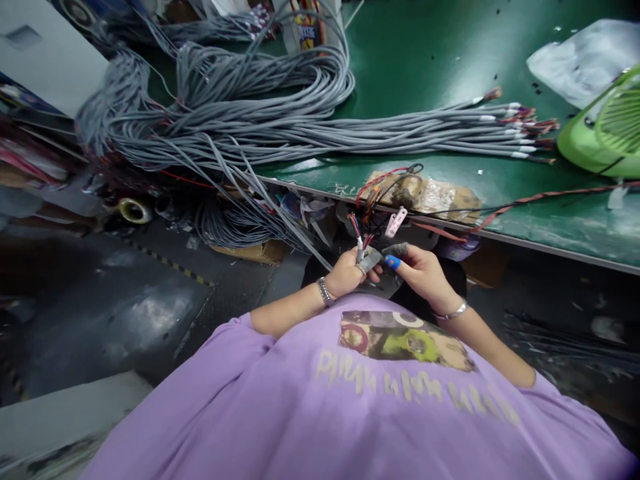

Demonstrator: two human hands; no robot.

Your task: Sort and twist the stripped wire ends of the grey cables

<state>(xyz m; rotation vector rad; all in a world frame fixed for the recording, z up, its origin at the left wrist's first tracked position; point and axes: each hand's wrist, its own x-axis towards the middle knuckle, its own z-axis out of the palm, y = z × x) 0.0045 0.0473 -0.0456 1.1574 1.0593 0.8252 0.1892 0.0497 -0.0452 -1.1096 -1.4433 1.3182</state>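
Observation:
My left hand [346, 273] is closed around the end of a grey cable [360, 251]. White tape wraps that end, and thin coloured wires fan out above the fingers. Just beside it, my right hand [425, 272] is pinched, thumb against forefinger, almost touching the left fingertips. Whatever sits in that pinch is too small and dark to make out. Grey tape covers fingers on both hands, and a blue wrap is on the right thumb. A large bundle of grey cables [320, 137] lies along the bench, its stripped ends pointing right.
A green bench [425, 60] runs across the front. On its edge lies a taped cardboard piece [455, 199] with a pink clip [397, 221] hanging near it. A green fan [600, 127] and a clear plastic bag [585, 60] stand at right. Coiled cables [240, 223] lie below.

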